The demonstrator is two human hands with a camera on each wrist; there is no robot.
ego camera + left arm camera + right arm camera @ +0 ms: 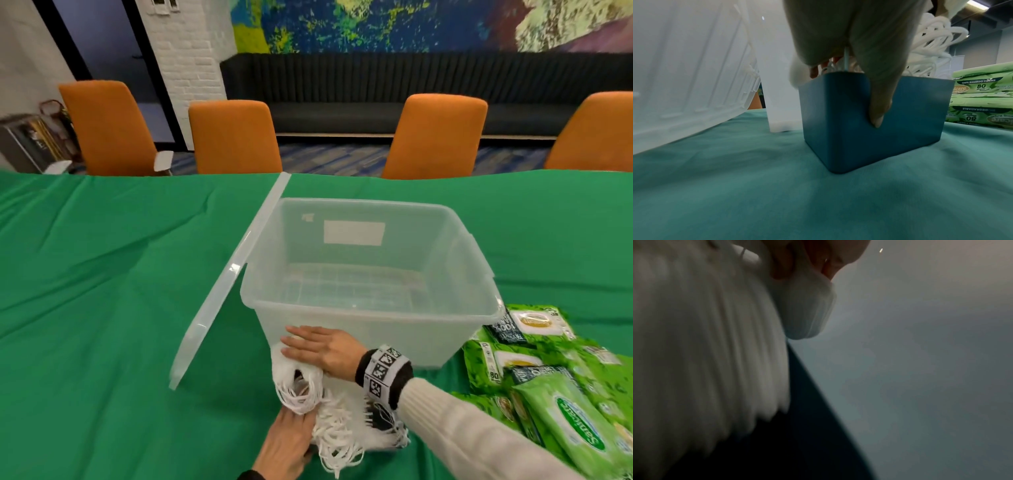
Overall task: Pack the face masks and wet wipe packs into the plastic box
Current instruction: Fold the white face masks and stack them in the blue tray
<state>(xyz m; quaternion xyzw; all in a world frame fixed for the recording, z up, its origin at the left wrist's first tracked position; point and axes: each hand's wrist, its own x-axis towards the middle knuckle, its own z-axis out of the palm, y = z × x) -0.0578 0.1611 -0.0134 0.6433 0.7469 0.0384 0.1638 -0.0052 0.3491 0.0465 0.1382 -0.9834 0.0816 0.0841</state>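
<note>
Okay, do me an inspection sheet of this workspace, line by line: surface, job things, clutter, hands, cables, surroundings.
Surface: green tablecloth, wrinkled.
Job's things: clear plastic box open, nothing seen inside; lid leaning on its left side; face masks bunched in a blue tub; wet wipe packs piled at right.
Clutter: nothing seen.
Hands: left hand grips the tub; right hand lies flat on the masks.
Cables: nothing seen.
Surroundings: orange chairs, dark sofa, mural.

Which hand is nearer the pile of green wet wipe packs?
Right. The right hand lies on the face masks beside the wet wipe packs; the left hand grips the masks' far side.
</note>
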